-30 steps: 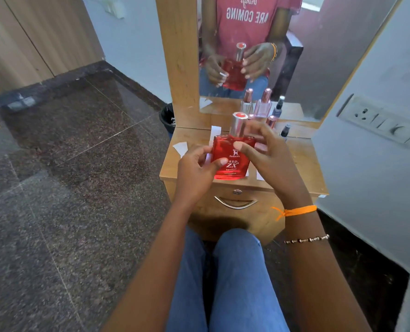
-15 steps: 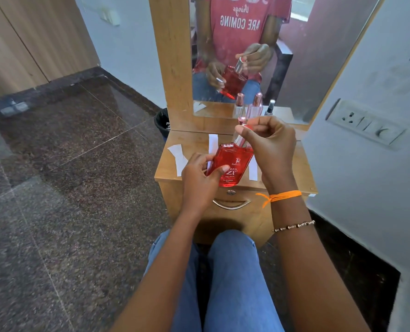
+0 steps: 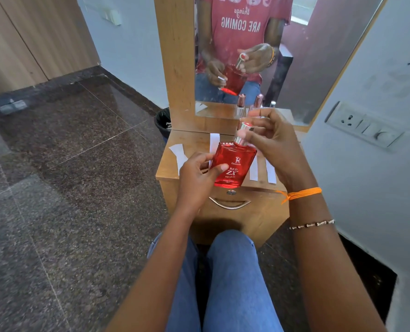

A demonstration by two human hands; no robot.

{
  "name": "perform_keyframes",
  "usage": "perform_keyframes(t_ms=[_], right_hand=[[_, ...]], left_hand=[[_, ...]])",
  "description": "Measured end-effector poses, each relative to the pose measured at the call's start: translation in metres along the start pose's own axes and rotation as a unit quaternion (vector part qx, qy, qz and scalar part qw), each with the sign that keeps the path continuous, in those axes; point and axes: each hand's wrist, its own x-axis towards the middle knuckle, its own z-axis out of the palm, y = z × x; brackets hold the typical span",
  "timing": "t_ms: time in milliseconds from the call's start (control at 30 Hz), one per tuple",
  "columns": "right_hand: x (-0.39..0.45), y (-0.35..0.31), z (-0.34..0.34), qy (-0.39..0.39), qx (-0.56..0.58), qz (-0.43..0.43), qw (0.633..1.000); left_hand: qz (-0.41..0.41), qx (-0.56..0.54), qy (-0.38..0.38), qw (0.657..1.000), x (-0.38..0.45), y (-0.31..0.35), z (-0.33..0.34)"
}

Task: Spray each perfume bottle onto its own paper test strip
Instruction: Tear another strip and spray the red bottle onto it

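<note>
Red perfume bottle (image 3: 232,165) in two hands, four paper strips (image 3: 253,169)

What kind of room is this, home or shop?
Probably a room in a home, at a dressing table: a small wooden vanity with a wall mirror, a drawer handle, and a plain wall socket panel beside it.

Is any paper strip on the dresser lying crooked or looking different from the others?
Yes. The leftmost paper strip lies slanted near the left edge of the dresser top and looks wider and uneven, while the other strips lie straight. Nothing looks spilled.
</note>
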Motion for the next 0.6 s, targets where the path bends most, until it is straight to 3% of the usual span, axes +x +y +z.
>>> perform_keyframes(t_ms=[100,200,300,467,533,600], right_hand=[[-0.004,0.004,0.012,0.093,-0.031,-0.014,0.995],[-0.004,0.006,0.014,0.089,0.04,-0.015,0.995],[-0.002,0.01,0.003,0.028,0.087,-0.017,0.996],[0.001,0.015,-0.018,-0.172,0.195,-0.011,0.966],[0.004,0.013,-0.022,-0.182,0.182,-0.008,0.966],[0.005,0.011,-0.019,-0.13,0.112,-0.02,0.985]], left_hand=[[0.013,0.015,0.009,1.0,0.0,0.003,0.003],[0.006,0.007,-0.007,1.0,0.0,0.004,0.002],[-0.011,-0.013,-0.04,0.999,0.003,0.002,-0.002],[-0.053,-0.119,-0.193,0.973,0.004,0.0,-0.012],[-0.046,-0.115,-0.157,0.98,0.004,0.001,-0.009],[-0.023,-0.085,-0.071,0.994,0.004,0.002,-0.003]])
